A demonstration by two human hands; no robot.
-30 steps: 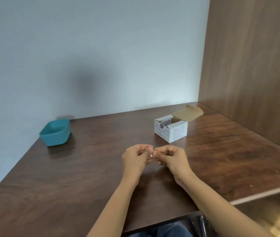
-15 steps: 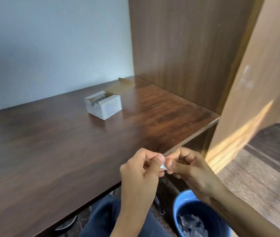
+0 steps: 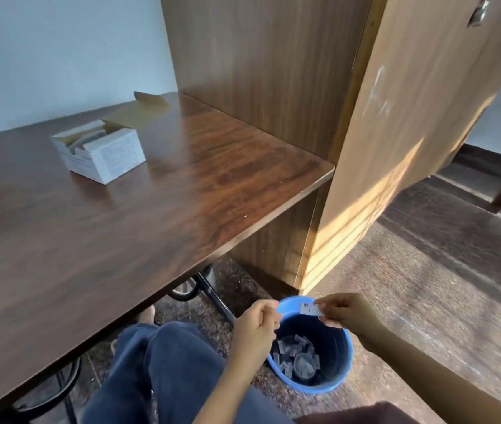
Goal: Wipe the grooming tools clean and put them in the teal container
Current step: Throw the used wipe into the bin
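Sachet (image 3: pixel 309 309): small, flat, white, with dark print lines on its face. Pinched at its right edge by the right hand (image 3: pixel 347 312) and held roughly level over the rim of the bin (image 3: pixel 319 388). Torn or sealed: unclear.

Box (image 3: pixel 105 154): white with printed sides, top flap folded back, grey contents showing. Sits on the table (image 3: pixel 181 194), well apart from the sachet.

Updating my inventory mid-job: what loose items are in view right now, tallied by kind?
Open white box: 1
Blue bin: 1
Small white packet, pinched by the right hand: 1
Discarded wrappers in the bin: a pile, too jumbled to count
Total counted: 3
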